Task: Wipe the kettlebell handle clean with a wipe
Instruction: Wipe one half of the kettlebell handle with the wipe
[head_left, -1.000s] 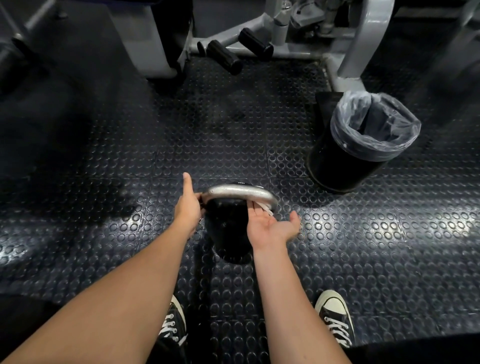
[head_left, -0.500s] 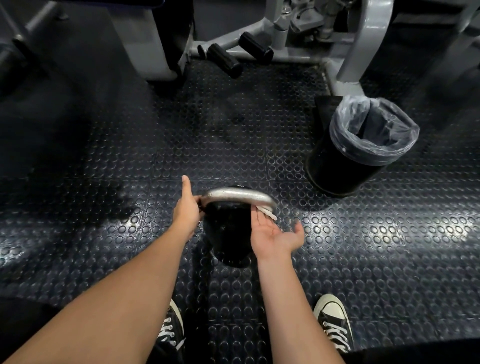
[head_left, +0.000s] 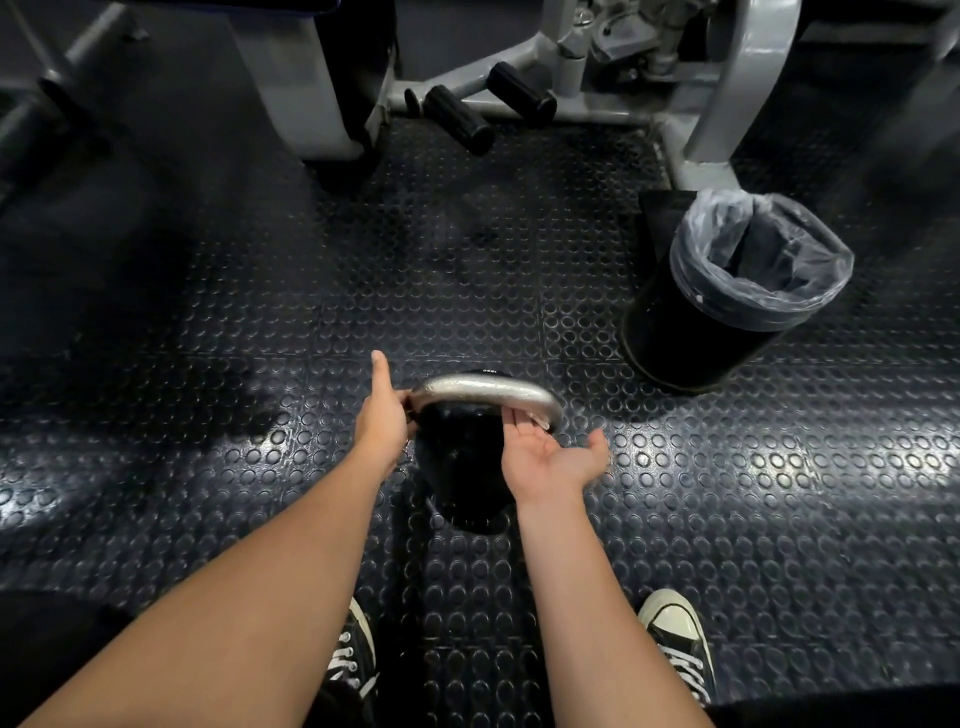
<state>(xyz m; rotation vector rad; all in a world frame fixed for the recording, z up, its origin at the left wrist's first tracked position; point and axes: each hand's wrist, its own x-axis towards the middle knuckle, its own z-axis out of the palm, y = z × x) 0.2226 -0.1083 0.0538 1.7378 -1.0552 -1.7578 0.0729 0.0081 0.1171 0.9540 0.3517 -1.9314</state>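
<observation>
Two hands work at the kettlebell, which stands on the studded rubber floor just ahead of the person's sneakers. The left hand grips the left end of the silver handle, thumb pointing up, steadying it. The right hand is palm up under the right end, its fingers straight and pressing a pale wipe against the underside of the metal; the thumb sticks out to the side. Wiping appears to be underway at the right bend. The next move likely calls for sliding the wipe along the arch toward the left hand, which must then give way. Off to the right stands a black bin with a clear liner; nothing shows inside it.
</observation>
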